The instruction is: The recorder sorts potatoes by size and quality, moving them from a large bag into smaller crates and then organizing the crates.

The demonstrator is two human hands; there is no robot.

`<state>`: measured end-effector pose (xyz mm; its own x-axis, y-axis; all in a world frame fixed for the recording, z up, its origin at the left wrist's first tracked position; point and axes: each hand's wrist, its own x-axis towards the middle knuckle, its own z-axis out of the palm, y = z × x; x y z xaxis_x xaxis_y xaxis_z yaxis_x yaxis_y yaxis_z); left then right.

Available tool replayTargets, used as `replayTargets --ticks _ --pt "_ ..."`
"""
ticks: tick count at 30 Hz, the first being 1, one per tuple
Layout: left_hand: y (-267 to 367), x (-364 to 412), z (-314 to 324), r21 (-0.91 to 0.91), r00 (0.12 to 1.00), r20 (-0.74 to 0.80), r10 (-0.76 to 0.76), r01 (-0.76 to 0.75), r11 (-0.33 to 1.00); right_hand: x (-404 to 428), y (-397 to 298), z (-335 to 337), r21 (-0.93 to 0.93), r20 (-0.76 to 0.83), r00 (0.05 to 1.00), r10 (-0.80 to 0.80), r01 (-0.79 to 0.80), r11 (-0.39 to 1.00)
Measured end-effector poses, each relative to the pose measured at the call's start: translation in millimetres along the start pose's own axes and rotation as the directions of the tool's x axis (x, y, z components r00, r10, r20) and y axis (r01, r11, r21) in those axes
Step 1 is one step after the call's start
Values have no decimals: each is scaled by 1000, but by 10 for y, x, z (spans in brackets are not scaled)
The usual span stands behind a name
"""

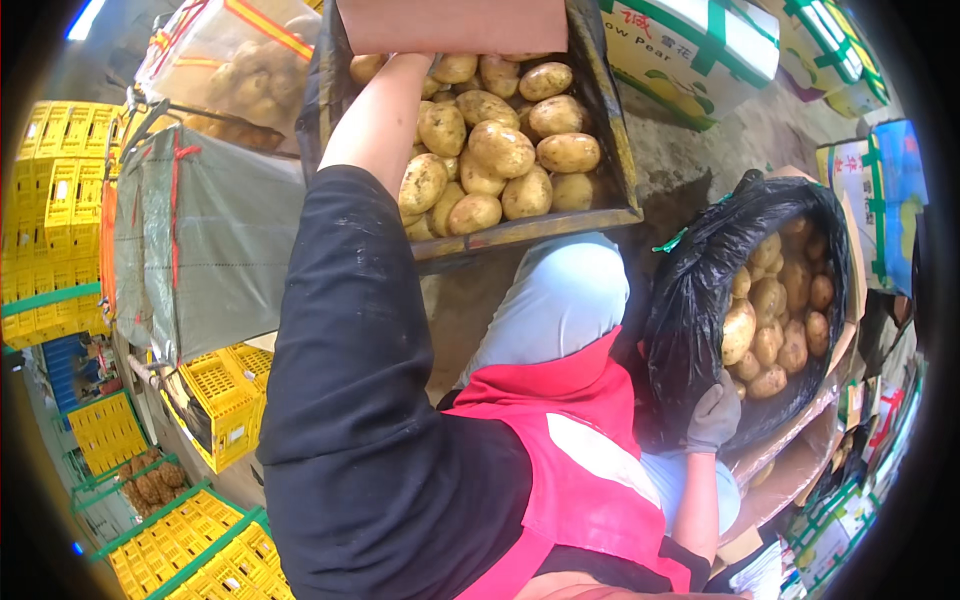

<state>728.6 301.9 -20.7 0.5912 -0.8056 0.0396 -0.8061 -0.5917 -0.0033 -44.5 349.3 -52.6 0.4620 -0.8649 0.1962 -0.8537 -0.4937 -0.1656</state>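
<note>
My left arm reaches up over a dark, worn-edged crate (525, 229) full of large pale potatoes (501, 148). The left hand is hidden behind a plain pinkish-brown panel (454, 26) at the top of the view. At the right, my right hand (714, 415), in a grey glove, has its fingers curled at the near rim of a black plastic bag (679, 315). This bag lines a cardboard box (853, 259) and holds several potatoes (769, 307). One larger potato (739, 332) rests against its left inner wall.
Left of my arm stands a grey-green tarpaulin-covered stack (225, 247), with a mesh sack of potatoes (259, 75) behind it. Yellow plastic crates (225, 397) are stacked at the left. Printed fruit cartons (690, 52) with green tape stand at the upper right.
</note>
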Motion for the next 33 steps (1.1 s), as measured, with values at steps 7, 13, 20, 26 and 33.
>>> replayTargets --ticks 7,13,20,26,33 --pt "-263 499 24 -277 996 -84 -35 11 961 11 -12 -8 -9 8 1000 -24 24 1000" --pt "-278 -299 -748 -915 947 142 -287 236 326 -20 21 13 1 55 998 11 -11 1000" --pt "-489 -2463 -1282 -712 942 331 59 208 671 -31 48 15 12 80 996 31 -32 999" --pt "-452 -3028 -1099 -542 926 280 254 -66 838 -39 27 -20 62 84 996 42 -47 997" --pt "-398 -3066 -950 -575 934 257 247 -58 816 3 -57 -100 -55 95 994 55 -50 997"
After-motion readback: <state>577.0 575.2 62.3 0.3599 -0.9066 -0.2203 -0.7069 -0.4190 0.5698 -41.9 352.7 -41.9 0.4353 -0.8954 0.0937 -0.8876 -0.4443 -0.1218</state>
